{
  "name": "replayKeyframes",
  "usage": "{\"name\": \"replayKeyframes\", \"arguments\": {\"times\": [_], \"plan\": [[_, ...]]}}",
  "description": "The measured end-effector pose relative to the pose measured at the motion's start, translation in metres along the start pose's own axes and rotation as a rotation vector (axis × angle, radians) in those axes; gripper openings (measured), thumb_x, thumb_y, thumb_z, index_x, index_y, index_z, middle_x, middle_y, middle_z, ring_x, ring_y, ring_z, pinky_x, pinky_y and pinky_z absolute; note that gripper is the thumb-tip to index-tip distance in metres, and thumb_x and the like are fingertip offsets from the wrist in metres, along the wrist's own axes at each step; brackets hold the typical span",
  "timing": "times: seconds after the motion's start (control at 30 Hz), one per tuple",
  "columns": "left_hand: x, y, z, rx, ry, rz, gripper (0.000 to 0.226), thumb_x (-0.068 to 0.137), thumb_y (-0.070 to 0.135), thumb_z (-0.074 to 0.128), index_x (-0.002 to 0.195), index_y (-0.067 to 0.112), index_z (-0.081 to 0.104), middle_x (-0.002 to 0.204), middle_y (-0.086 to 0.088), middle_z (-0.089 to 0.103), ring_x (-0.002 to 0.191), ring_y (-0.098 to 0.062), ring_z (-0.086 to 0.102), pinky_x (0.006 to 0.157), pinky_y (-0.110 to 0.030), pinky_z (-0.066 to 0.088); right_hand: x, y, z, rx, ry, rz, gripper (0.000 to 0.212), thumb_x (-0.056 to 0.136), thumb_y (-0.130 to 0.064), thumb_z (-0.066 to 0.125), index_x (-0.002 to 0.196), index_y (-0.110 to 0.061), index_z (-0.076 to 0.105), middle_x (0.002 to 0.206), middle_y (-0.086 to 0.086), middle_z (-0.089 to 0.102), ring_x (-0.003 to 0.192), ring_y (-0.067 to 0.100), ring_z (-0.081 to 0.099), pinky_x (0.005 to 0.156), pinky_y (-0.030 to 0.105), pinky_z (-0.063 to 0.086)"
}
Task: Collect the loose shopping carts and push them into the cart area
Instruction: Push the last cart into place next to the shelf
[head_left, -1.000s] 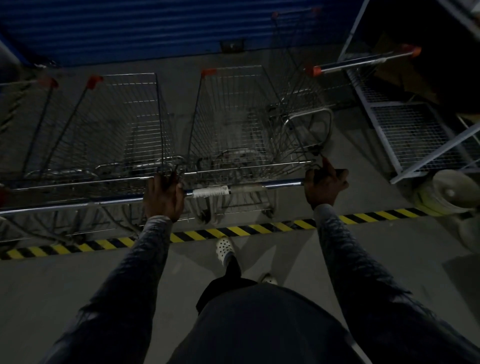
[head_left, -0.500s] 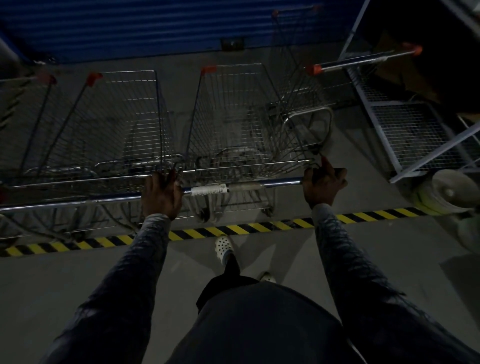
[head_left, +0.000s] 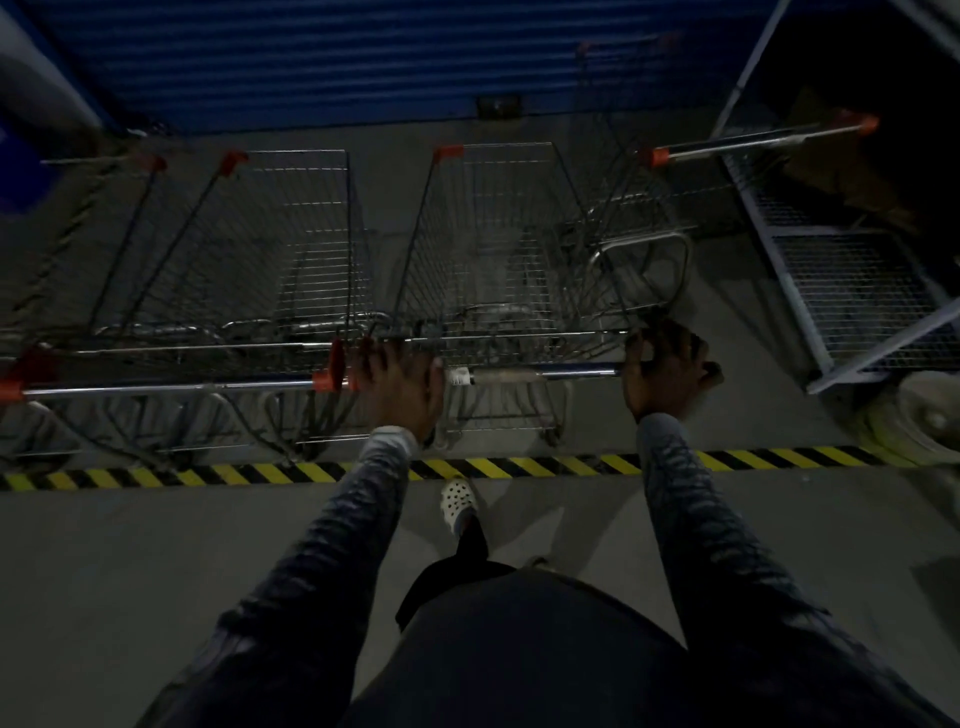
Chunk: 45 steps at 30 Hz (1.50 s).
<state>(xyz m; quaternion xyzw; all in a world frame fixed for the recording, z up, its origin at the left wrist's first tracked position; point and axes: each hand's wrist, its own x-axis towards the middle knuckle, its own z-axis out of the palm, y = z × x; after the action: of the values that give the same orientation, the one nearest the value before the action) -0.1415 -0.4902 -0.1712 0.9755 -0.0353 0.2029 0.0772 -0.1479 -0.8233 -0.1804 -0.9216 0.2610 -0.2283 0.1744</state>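
I have my left grip (head_left: 397, 384) and right grip (head_left: 662, 369) both wrapped round the handle bar (head_left: 535, 374), which runs left to right, and the cart (head_left: 498, 244) points straight away from them to the far blue wall (head_left: 311, 52), just right of another parked cart (head_left: 234, 249).

The silver wire shopping carts (head_left: 493, 249) have orange-red plastic corner caps (head_left: 448, 151), and one chrome-and-blue handle bar (head_left: 545, 371) has a white label. A blue ribbed metal shutter (head_left: 311, 62) is behind them. A yellow-and-black diagonally striped tape line (head_left: 519, 467) crosses the grey concrete floor (head_left: 130, 561). The white clog shoe (head_left: 457, 500) is dotted with dark holes. The dark knit sleeves (head_left: 363, 509) are mottled grey.
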Motion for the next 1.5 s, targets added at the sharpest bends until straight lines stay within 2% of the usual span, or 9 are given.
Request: {"name": "replayKeyframes", "arguments": {"times": [0.1, 0.27, 0.47, 0.7, 0.9, 1.07, 1.23, 1.37, 1.5], "plan": [[-0.002, 0.021, 0.003, -0.025, -0.007, 0.090, 0.034, 0.097, 0.039, 0.047, 0.105, 0.014, 0.068, 0.123, -0.025, 0.058, 0.105, -0.043, 0.053, 0.096, -0.057, 0.042, 0.003, 0.000, -0.001, 0.026, -0.012, 0.012, 0.049, 0.098, -0.054, 0.037, 0.120, -0.025, 0.068, 0.140, 0.002, 0.057, 0.127, 0.032, 0.044, 0.102, 0.054, 0.027], [-0.006, 0.022, 0.003, 0.001, -0.091, 0.023, 0.046, 0.098, 0.044, 0.038, 0.113, 0.013, 0.068, 0.127, -0.025, 0.056, 0.113, -0.042, 0.047, 0.097, -0.055, 0.035, -0.002, 0.009, 0.004, 0.030, -0.020, 0.057, 0.042, 0.100, -0.053, 0.041, 0.122, -0.029, 0.067, 0.142, -0.001, 0.054, 0.129, 0.027, 0.041, 0.104, 0.055, 0.027], [0.003, 0.009, -0.004, 0.023, -0.073, -0.006, 0.039, 0.100, 0.041, 0.042, 0.111, 0.011, 0.065, 0.125, -0.026, 0.055, 0.116, -0.042, 0.043, 0.105, -0.054, 0.024, -0.005, 0.018, -0.002, 0.050, -0.014, 0.022, 0.041, 0.100, -0.050, 0.044, 0.123, -0.024, 0.066, 0.142, 0.001, 0.053, 0.128, 0.026, 0.040, 0.102, 0.054, 0.028], [0.011, 0.063, 0.007, -0.046, -0.096, 0.018, 0.047, 0.101, 0.046, 0.036, 0.117, 0.012, 0.066, 0.129, -0.025, 0.053, 0.116, -0.043, 0.045, 0.101, -0.054, 0.027, -0.001, 0.040, -0.020, 0.094, 0.048, -0.038, 0.025, 0.102, -0.040, 0.053, 0.118, -0.028, 0.068, 0.138, 0.004, 0.056, 0.128, 0.029, 0.044, 0.099, 0.053, 0.028], [0.028, 0.100, 0.020, -0.113, -0.094, -0.021, 0.047, 0.097, 0.049, 0.039, 0.116, 0.010, 0.059, 0.128, -0.027, 0.051, 0.115, -0.047, 0.044, 0.100, -0.060, 0.028, 0.026, 0.078, -0.024, 0.176, 0.019, 0.035, 0.027, 0.103, -0.042, 0.050, 0.112, -0.024, 0.068, 0.139, 0.000, 0.057, 0.129, 0.025, 0.042, 0.097, 0.040, 0.023], [0.096, 0.126, 0.047, -0.079, -0.260, -0.145, 0.049, 0.085, 0.046, 0.053, 0.116, 0.012, 0.066, 0.139, -0.027, 0.044, 0.129, -0.048, 0.036, 0.108, -0.059, 0.022, 0.080, 0.087, -0.009, 0.192, 0.021, 0.048, 0.037, 0.102, -0.050, 0.044, 0.111, -0.024, 0.069, 0.132, -0.002, 0.061, 0.125, 0.025, 0.044, 0.092, 0.039, 0.025], [0.184, 0.168, 0.095, -0.119, -0.347, -0.188, 0.035, 0.087, 0.037, 0.066, 0.112, 0.013, 0.066, 0.142, -0.027, 0.038, 0.135, -0.046, 0.030, 0.112, -0.058, 0.021, 0.138, 0.105, 0.009, 0.189, -0.099, 0.033, 0.042, 0.101, -0.048, 0.041, 0.117, -0.021, 0.069, 0.134, 0.004, 0.059, 0.127, 0.027, 0.043, 0.100, 0.045, 0.023], [0.249, 0.219, 0.133, -0.107, -0.476, -0.183, 0.044, 0.090, 0.040, 0.064, 0.123, 0.011, 0.062, 0.148, -0.030, 0.032, 0.141, -0.047, 0.024, 0.116, -0.060, 0.019, 0.190, 0.133, 0.013, 0.158, -0.130, 0.032, 0.042, 0.101, -0.048, 0.043, 0.120, -0.020, 0.069, 0.134, 0.003, 0.060, 0.130, 0.028, 0.044, 0.098, 0.042, 0.020], [0.296, 0.278, 0.150, -0.120, -0.613, -0.097, 0.052, 0.094, 0.043, 0.059, 0.137, 0.015, 0.054, 0.158, -0.027, 0.021, 0.148, -0.046, 0.012, 0.119, -0.061, 0.011, 0.243, 0.158, 0.018, 0.172, -0.099, 0.146, 0.040, 0.102, -0.050, 0.044, 0.121, -0.023, 0.067, 0.134, 0.001, 0.060, 0.129, 0.027, 0.045, 0.099, 0.048, 0.023]]}}
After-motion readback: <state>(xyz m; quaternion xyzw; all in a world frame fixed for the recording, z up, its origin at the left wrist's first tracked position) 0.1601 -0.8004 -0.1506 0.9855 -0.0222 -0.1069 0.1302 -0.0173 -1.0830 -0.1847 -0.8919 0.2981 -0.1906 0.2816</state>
